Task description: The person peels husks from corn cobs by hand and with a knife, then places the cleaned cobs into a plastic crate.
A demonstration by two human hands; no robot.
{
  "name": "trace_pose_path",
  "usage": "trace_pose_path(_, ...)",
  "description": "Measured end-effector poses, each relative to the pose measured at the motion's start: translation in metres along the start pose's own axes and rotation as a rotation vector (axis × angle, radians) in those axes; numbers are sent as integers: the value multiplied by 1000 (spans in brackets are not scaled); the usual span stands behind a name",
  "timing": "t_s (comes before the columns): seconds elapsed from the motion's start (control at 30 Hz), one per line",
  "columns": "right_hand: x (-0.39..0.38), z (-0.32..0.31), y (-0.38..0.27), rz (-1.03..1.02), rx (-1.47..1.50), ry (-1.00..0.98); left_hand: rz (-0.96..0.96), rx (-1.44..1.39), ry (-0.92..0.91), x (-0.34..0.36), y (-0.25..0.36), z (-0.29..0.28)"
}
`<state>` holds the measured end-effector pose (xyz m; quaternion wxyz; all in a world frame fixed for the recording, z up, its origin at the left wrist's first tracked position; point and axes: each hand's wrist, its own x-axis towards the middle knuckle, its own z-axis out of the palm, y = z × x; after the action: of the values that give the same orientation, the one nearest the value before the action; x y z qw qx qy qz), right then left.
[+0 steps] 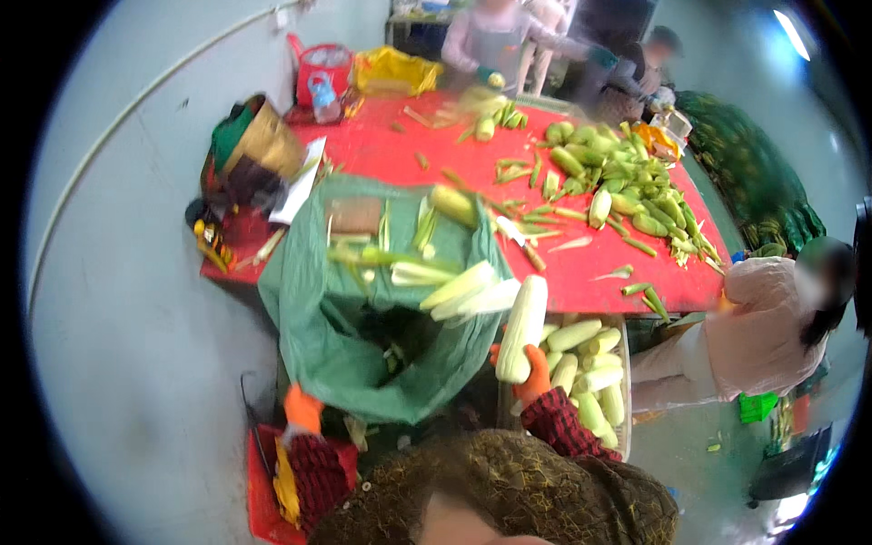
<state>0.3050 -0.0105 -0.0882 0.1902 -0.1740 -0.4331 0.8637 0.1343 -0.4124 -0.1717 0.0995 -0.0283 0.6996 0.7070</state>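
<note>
My right hand (533, 374), in an orange glove, is closed round the lower part of a pale, husked ear of corn (523, 331). The ear stands nearly upright, just above a light crate (623, 363) of husked ears. My left hand (302, 409), also orange-gloved, is low beside the near left edge of a green plastic bag (313, 300); its fingers do not show clearly. The bag hangs with its mouth spread at the table's near edge. Pale husk leaves (472, 292) and green strips lie across its far side, and its inside is dark.
Unhusked ears (590, 150) and trimmings are heaped on the red table (381, 136). A knife (522, 243) lies beyond the bag. A woven sack (272, 136) and a bottle (323, 98) stand far left. One co-worker (490, 45) is across the table, another (763, 318) at right.
</note>
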Motion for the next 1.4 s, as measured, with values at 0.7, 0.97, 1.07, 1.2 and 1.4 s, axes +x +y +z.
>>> trace_pose_path(0.7,-67,15,42,-104,112,120,-274,76,169,22,-29,-135)
trace_pose_path(0.97,-54,-5,16,-161,121,332,514,870,455,11,72,0)
trace_pose_path(1.07,-41,-31,5,-77,110,325,824,679,-30,21,113,123)
trace_pose_path(1.2,-22,-66,-7,-53,74,264,857,1220,-404,37,118,270)
trace_pose_path(1.4,-17,-105,-36,-21,-82,266,836,1639,-605,98,77,370)
